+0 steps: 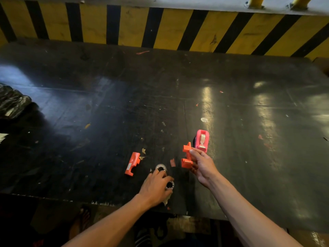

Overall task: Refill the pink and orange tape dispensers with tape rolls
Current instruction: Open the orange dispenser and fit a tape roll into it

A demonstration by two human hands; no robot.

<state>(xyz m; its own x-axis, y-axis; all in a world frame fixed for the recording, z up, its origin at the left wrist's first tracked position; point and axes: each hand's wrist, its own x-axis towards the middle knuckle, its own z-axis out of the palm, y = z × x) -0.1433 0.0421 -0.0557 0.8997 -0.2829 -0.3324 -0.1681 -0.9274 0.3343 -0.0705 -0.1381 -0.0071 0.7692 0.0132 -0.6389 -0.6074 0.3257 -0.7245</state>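
Observation:
My right hand (200, 164) holds one orange dispenser half (187, 155) upright above the dark table. The other orange half (132, 163) lies flat to the left. Just behind my right hand stands the pink dispenser (202, 140) with tape showing in it. My left hand (155, 187) rests on the table near the front edge, its fingers over two clear tape rolls: one roll (161, 168) peeks out beyond the fingertips, another (170, 185) shows under the thumb side. Whether the fingers grip a roll I cannot tell.
The black table (106, 113) is scuffed and littered with small paper and tape scraps. A crumpled black plastic bag (12, 102) lies at the left edge. A yellow-and-black striped barrier (160, 27) runs along the far side. Feet in sandals show below the front edge.

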